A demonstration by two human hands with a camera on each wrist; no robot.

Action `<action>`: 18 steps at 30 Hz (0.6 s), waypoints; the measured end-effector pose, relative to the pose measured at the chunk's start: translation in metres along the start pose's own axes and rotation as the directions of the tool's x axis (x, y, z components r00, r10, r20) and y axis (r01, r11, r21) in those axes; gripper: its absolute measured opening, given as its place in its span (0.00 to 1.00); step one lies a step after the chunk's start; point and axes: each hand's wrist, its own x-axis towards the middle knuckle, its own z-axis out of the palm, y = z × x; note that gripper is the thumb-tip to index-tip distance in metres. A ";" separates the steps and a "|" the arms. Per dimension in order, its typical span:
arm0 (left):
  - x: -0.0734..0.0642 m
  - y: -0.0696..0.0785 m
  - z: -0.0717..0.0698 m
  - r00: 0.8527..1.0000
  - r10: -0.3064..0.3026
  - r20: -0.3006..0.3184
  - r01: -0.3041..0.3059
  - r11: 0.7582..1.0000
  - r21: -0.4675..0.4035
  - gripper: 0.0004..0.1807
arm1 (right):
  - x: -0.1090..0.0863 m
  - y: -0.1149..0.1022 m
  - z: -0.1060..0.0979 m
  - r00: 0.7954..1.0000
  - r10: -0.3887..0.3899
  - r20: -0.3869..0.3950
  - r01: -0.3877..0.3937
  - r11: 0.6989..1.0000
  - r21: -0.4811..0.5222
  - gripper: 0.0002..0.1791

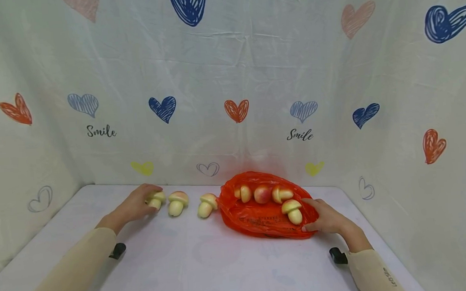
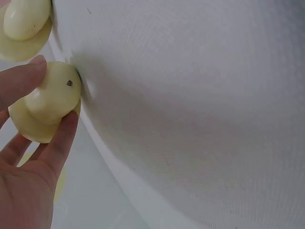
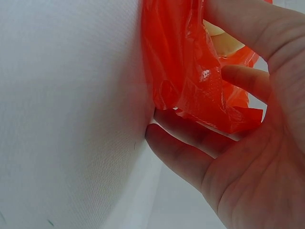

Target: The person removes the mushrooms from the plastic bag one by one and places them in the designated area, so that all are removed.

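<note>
My left hand [image 1: 140, 203] grips a cream mushroom [image 2: 57, 90] with a brown-tinged cap at the left of the table, thumb on one side and fingers on the other. Beside it stands a second mushroom [image 1: 178, 203], and a third mushroom [image 1: 207, 205] leans close to the bag. The red plastic bag [image 1: 258, 222] lies with its mouth spread open toward me, several mushrooms [image 1: 292, 211] and a round reddish piece [image 1: 262, 194] inside. At its right edge my right hand [image 1: 328, 217] holds the thin plastic, thumb and fingers around the rim.
A white cloth covers the table [image 1: 176, 266]. Behind and at both sides hangs a pale curtain [image 1: 226, 51] printed with hearts and the word Smile. Dark wrist-worn devices [image 1: 338, 256] show below both wrists.
</note>
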 end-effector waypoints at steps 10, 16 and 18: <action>0.000 0.001 0.000 1.000 -0.011 0.005 0.011 1.000 0.001 0.34 | 0.000 0.000 0.000 1.000 0.011 0.004 -0.011 1.000 0.000 0.51; -0.001 0.000 -0.003 1.000 -0.022 0.013 0.022 1.000 -0.002 0.34 | 0.000 0.000 0.000 1.000 0.009 0.001 -0.009 1.000 -0.008 0.50; -0.002 0.001 -0.004 0.999 -0.035 0.010 0.035 0.999 -0.008 0.35 | 0.000 0.000 0.000 1.000 0.007 0.001 -0.007 1.000 -0.008 0.50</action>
